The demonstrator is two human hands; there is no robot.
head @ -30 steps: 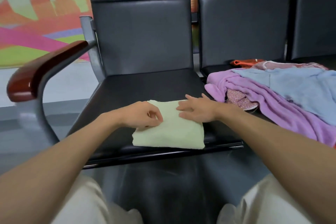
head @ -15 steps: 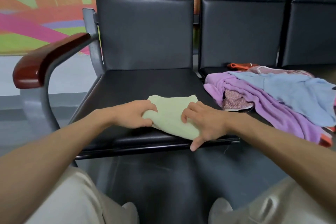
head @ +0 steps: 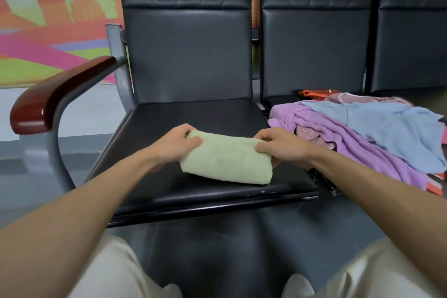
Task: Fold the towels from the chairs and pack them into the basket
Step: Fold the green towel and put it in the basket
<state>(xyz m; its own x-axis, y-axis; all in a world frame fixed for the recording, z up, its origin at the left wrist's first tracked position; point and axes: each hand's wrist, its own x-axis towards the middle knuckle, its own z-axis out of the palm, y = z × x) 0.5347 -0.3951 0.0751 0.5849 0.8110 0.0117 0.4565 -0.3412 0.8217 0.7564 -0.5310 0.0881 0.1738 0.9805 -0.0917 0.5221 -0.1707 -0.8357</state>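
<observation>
Fingers [head: 193,140] of the left hand [head: 173,145] curl round the left end of the folded pale green towel [head: 225,164], closed on the cloth. The fingers [head: 264,149] of the right hand [head: 281,147] grip the right end in the same way, with some on top and at least one tucked beneath the corner. The towel is a thick, oblong bundle stretched between the two hands. It sits over the front half of the black chair seat [head: 193,113]; whether its underside rests on the seat or is raised just off it cannot be told. Both bare forearms come in from 7 and 5 o'clock, above knees in light trousers [head: 108,273].

At 9 o'clock from the towel stands the chair's grey frame with a dark red armrest [head: 55,94]. At 3 o'clock, on the neighbouring chair [head: 312,43], lies a loose heap: a purple towel [head: 362,152] nearest the right hand, a blue towel [head: 391,133] spread over it, and a pink patterned cloth [head: 307,133] showing under the purple folds. An orange item [head: 316,93] lies behind the heap, at about 1 o'clock. A bright painted wall [head: 48,19] fills the 10 o'clock corner.
</observation>
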